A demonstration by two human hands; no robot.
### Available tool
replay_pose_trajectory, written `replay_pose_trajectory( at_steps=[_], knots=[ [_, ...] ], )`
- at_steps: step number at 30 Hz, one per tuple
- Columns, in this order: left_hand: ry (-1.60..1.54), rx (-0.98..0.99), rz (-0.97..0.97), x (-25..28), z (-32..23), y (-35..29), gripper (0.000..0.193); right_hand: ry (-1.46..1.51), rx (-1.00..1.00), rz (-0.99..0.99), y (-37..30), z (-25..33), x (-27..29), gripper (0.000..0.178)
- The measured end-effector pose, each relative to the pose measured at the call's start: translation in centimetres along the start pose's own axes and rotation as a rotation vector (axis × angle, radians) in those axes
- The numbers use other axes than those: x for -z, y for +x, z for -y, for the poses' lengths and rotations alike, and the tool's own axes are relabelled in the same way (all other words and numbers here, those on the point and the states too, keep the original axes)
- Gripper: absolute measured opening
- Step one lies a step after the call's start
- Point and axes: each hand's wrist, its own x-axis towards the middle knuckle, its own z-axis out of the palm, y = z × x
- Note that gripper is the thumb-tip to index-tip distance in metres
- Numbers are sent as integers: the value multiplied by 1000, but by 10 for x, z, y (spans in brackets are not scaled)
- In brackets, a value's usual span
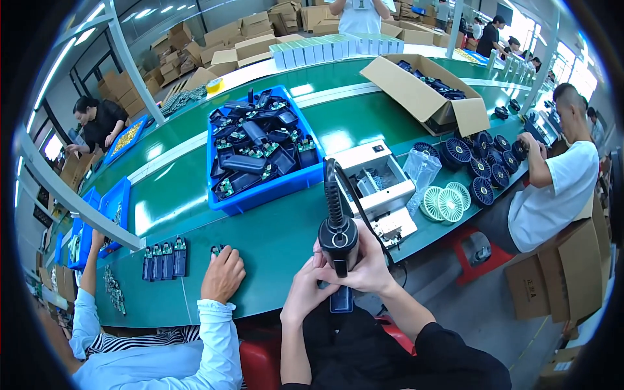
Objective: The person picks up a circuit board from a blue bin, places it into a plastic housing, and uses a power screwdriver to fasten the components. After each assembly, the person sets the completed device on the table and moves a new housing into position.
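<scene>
The black corded tool (338, 238) stands upright between the two hands, its coiled cord (333, 203) leading away beyond them. It looks fairly heavy and rigid, with a smooth body that could turn in a loose grasp, so the barrel is the place to hold. A dark casing (341, 301) shows just below the hands; likely light, stiff plastic, it should be held by its long sides. The right hand (369, 263) is curled closed around the tool, thumb across its near side. The left hand (307, 287) bends in against the tool's left; its fingertips are hidden, so I cannot tell how far closed it is or whether it grips the casing. Beyond the right hand sits a white machine (356, 158).
</scene>
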Motion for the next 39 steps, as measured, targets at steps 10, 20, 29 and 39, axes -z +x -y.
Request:
replay_pose_trajectory(
  at_steps=[10, 20, 29, 39],
  knots=[
    [-35, 26, 0, -6, 16, -3, 39, -180, 45, 53, 1, -1, -6, 85],
    [-79, 120, -6, -5, 8, -3, 32, -318, 165, 63, 0, 0, -5, 77],
    [-107, 102, 12, -2, 12, -6, 24, -256, 195, 91, 0, -9, 0, 89],
    [-129, 74, -58, -5, 3, -9, 28, -220, 220, 90, -6, -11, 0, 89]
  ],
)
